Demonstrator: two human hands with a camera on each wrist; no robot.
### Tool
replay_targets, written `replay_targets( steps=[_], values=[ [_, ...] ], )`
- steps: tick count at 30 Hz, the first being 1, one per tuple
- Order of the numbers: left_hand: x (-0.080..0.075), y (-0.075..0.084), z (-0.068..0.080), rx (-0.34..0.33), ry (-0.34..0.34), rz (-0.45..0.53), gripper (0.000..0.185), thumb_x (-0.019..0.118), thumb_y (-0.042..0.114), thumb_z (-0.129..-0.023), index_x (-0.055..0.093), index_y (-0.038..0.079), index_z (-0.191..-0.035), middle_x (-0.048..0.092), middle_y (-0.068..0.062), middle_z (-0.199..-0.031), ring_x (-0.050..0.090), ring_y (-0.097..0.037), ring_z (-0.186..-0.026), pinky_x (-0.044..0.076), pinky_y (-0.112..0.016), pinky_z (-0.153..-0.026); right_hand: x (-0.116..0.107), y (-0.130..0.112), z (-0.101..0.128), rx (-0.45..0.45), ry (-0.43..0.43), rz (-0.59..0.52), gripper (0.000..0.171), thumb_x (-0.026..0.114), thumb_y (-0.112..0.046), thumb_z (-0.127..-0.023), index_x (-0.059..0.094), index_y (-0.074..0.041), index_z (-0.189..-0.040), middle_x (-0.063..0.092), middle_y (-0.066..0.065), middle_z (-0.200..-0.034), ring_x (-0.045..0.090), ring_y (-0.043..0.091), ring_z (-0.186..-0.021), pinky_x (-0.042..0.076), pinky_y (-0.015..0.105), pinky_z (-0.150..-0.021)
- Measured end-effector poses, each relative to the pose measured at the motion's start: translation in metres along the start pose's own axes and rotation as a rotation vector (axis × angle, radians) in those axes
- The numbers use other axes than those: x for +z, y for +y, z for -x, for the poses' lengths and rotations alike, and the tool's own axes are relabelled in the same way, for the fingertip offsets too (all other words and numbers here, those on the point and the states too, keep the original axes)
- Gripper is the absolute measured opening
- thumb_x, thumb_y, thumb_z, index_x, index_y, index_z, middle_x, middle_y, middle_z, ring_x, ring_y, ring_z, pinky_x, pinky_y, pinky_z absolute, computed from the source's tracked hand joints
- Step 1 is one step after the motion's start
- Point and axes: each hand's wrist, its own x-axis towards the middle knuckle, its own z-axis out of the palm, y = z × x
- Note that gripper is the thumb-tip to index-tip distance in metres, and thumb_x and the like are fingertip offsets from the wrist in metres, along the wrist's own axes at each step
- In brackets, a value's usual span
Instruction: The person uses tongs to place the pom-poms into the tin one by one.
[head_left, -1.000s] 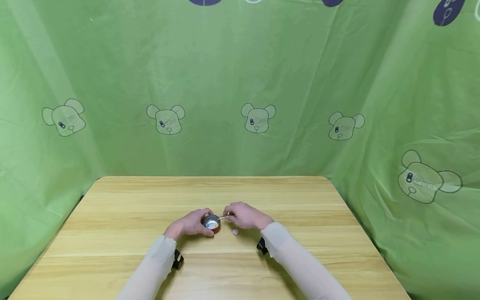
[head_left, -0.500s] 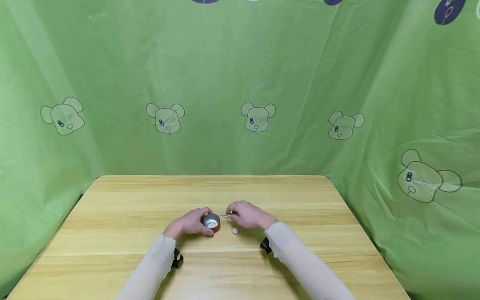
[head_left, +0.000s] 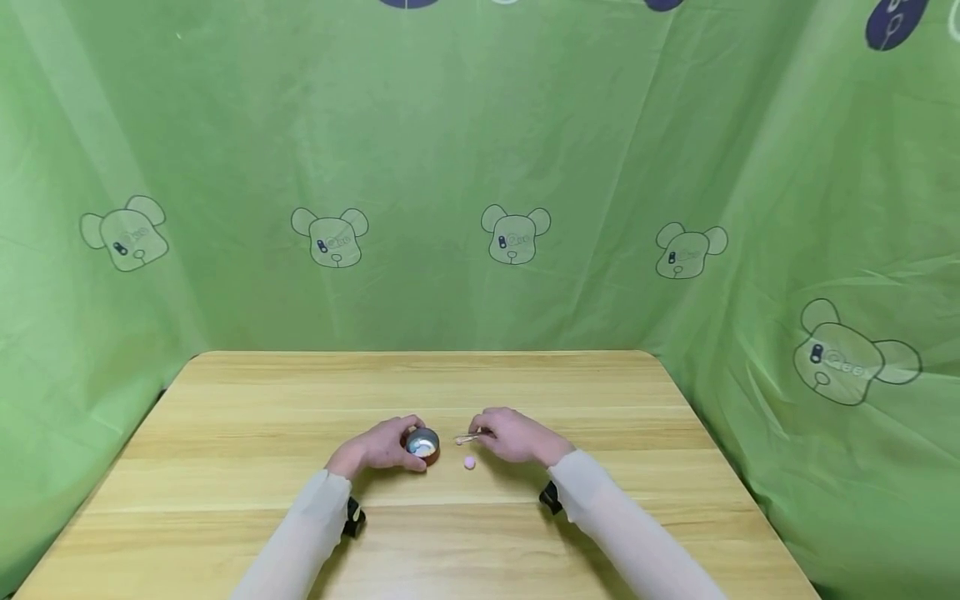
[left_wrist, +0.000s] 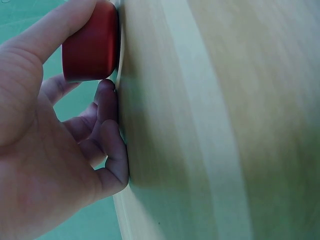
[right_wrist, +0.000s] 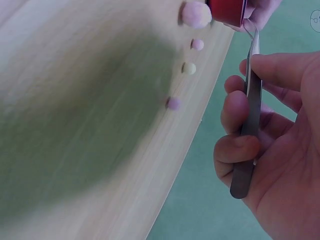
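Observation:
My left hand [head_left: 382,444] grips a small round red tin [left_wrist: 92,45] by its sides, thumb in front and fingers behind. The tin stands on the table with its open top up, its inside silvery with something pale at the bottom. In my right hand [head_left: 517,435] are metal tweezers [right_wrist: 253,110], pinched between thumb and fingers. Their tips point left toward the tin, apart from it, by a tiny pinkish ball [head_left: 459,440]. A larger pink pom-pom [right_wrist: 196,14] lies on the table between the hands.
In the right wrist view, smaller pom-poms lie in a row on the wooden table [head_left: 420,550]: a pink one [right_wrist: 197,44], a pale yellow one [right_wrist: 189,68] and a purple one [right_wrist: 173,103]. A green curtain [head_left: 420,167] with bear faces hangs around the table.
My right hand has moved right with the tweezers, whose tips have gone from the tin's rim to a spot beside it. My left hand and the tin stay in place.

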Motion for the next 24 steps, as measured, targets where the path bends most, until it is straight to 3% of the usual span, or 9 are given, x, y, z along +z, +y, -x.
replay_targets(
  steps=[24],
  values=[
    [0.0,0.0,0.001,0.007,-0.002,0.014,0.05,0.081,0.026,-0.075,0.054,0.013,-0.115,0.059,-0.005,-0.103,0.055,-0.021,-0.094,0.043,-0.043,-0.085,0.005,0.012,0.025,-0.038,0.012,0.034,0.015,0.058,-0.013,-0.093,0.066,-0.011,-0.106,0.059,-0.006,-0.093,0.054,0.006,-0.081,0.048,0.029,-0.074]
  ],
)
